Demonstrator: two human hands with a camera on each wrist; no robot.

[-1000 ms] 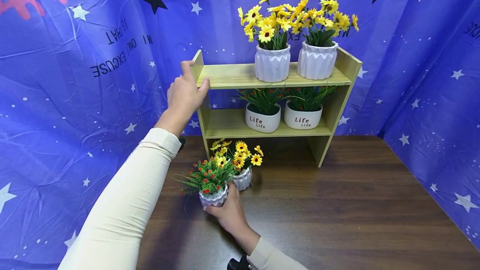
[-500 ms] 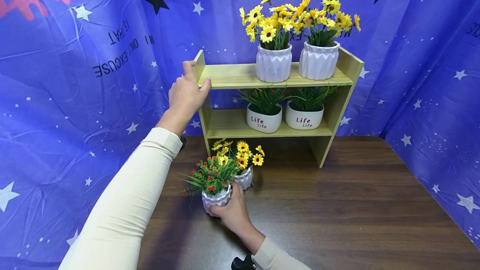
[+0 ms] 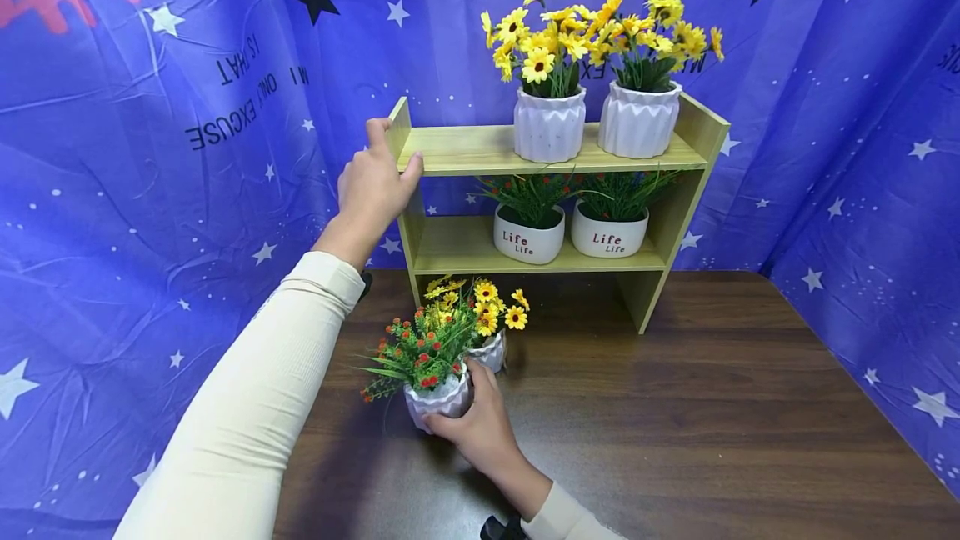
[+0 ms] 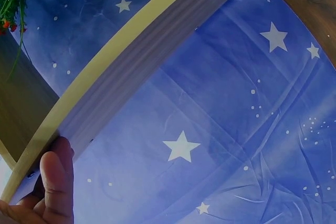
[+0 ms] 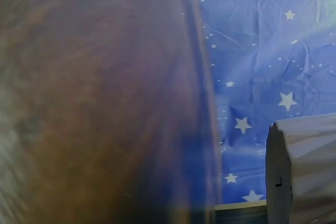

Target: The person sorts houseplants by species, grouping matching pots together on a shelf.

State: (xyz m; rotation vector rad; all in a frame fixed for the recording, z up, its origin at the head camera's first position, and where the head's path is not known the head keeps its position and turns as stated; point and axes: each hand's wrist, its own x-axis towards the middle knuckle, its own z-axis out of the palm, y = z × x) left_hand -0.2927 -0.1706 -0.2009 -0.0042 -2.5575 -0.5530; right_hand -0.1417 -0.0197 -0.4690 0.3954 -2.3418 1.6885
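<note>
My left hand (image 3: 377, 182) grips the upper left side panel of the light wooden shelf (image 3: 457, 148); in the left wrist view, fingers (image 4: 55, 182) curl against the panel's outer face. My right hand (image 3: 480, 427) holds a white ridged pot (image 3: 438, 402) of red-flowered greenery (image 3: 420, 348), thumb and fingers on opposite sides. The pot's underside shows in the right wrist view, where the white pot (image 5: 310, 166) looks raised off the tabletop. Just behind it, a white pot of yellow flowers (image 3: 491, 352) stands on the table, partly hidden by the greenery.
Two white pots of yellow flowers (image 3: 550, 123) (image 3: 639, 123) stand on the upper shelf's right half. Below them, two white "Life" pots (image 3: 528, 236) (image 3: 610, 232) sit on the middle shelf. The brown table (image 3: 675, 407) extends rightward; a blue starry curtain (image 3: 150, 232) hangs behind and beside it.
The right hand has shifted slightly right and toward me with the red-flowered pot. The left hand keeps its grip on the shelf.
</note>
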